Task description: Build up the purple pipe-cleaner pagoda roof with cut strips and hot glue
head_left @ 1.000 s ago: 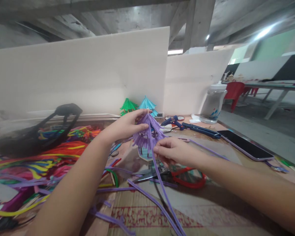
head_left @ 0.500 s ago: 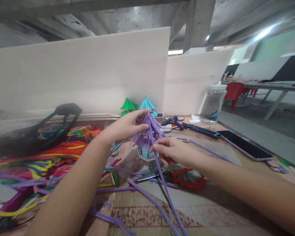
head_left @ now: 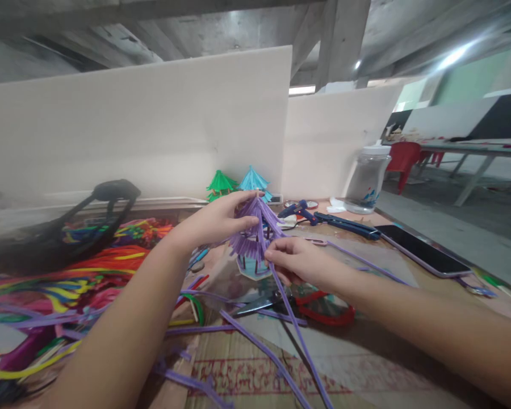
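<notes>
A small two-tiered pavilion model with purple pipe-cleaner roofs stands on a pale blue base. My left hand is closed around the top roof from the left, thumb in front and fingers behind the peak. At the model's lower right, my right hand pinches a long purple pipe cleaner, which runs up to the roof and trails down toward me. Just below lie scissors with red handles, blades pointing left under loose purple strips.
Heaps of coloured pipe cleaners and a black strapped object lie left. Behind are green and blue roofed models. To the right are a glue gun, a dark blue tool, a phone and a water bottle.
The trailing end of the held pipe cleaner has swung slightly right. Both hands keep nearly the same place on the model, and the view has shifted a little.
</notes>
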### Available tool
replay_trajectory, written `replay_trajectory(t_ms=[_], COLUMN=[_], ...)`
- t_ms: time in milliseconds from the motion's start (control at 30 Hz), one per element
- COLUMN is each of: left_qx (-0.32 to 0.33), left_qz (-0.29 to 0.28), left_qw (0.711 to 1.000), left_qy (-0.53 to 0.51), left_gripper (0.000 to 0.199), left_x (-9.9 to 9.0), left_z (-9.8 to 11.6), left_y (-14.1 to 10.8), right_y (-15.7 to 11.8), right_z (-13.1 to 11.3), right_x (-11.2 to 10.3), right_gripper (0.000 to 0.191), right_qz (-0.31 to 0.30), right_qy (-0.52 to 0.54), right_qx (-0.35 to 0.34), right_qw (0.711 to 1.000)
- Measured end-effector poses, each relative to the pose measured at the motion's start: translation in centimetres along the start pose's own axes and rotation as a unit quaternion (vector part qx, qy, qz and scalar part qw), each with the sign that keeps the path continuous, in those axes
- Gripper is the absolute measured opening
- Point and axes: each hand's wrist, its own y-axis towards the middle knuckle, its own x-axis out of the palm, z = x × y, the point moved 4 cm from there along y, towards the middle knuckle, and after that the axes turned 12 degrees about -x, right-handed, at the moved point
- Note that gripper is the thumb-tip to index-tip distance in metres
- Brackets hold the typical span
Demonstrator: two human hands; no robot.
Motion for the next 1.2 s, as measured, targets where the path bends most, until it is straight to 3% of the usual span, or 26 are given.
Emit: replay_trajectory(t_ms=[200,500,767,1067,1200], left_qx=[0.006,0.005,-0.005,0.009,0.019], left_qz=[0.043,0.063,0.010,0.039,0.022], left_qw=[0.999,0.997,1.000,0.996,0.997], left_qy=[-0.016,-0.037,-0.002,0.075,0.075], left_gripper=[0.047,0.038,0.062,0.062,0.068], left_x=[0.14,0.21,-0.07,0.31,0.27], left_z=[0.13,-0.11,-0.24,0.27,0.34], left_y=[0.42,0.65,0.11,0.01,-0.19], right_y=[-0.09,-0.04,0.02,0.12,0.03], right_z=[-0.28,-0.45,-0.39,-0.27,-0.24], right_x=[-0.16,-0.24,-0.28,-0.44,-0.37], right_gripper=[0.022,0.023,0.023,0.024,0.023], right_qz=[0.005,0.007,0.003,0.007,0.008], right_qy=[-0.038,-0.041,-0.056,-0.051,-0.051], right_qx=[0.011,-0.001,-0.010,-0.011,-0.007], right_qw=[0.999,0.999,0.998,0.999,0.999])
